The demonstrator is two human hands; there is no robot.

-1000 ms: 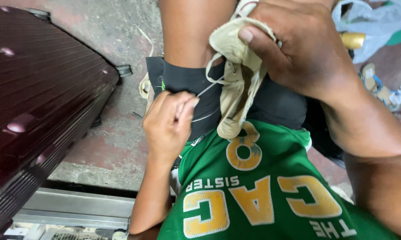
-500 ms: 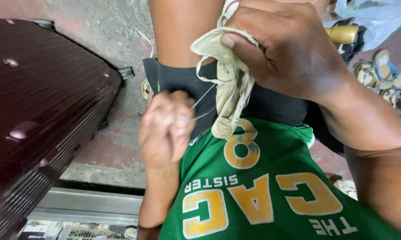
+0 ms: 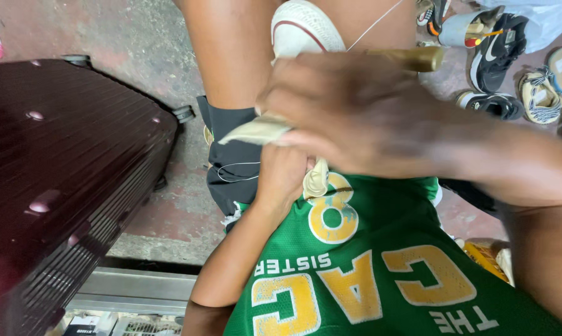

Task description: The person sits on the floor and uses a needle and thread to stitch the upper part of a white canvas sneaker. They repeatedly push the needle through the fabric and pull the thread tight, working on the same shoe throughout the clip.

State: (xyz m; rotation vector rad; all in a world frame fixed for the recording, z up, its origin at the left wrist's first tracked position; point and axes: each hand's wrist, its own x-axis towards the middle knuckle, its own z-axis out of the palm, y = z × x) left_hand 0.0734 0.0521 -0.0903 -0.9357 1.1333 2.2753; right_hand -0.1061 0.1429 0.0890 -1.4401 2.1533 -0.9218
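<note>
Where half a second ago the right hand (image 3: 368, 118) gripped a worn cream fabric shoe upper (image 3: 259, 132) that hung down long and loose over the lap, it has now swung across the middle of the view, and only a flat, creased edge of that fabric pokes out to the left of its closed fingers, with a small curled end (image 3: 317, 180) showing just below. The left hand (image 3: 281, 177) has moved up under the right and is curled shut against the same piece, though what it pinches is hidden; a thin pale thread (image 3: 234, 171) loops out beside it across the dark shorts (image 3: 231, 149). A white rubber shoe toe with a dark red stripe (image 3: 302, 28) has come into view above the hands, between the bare knees, and a second strand of thread (image 3: 374, 25) runs up from it. A smooth brass-coloured cylinder (image 3: 415, 59) sticks out past the right hand's knuckles. The glossy green jersey with yellow lettering (image 3: 368, 280) fills the foreground. On the left stands a ribbed, hard-shell maroon suitcase (image 3: 56, 186) on rough concrete floor (image 3: 125, 43); at upper right lie several scattered shoes and sandals (image 3: 517, 62).
</note>
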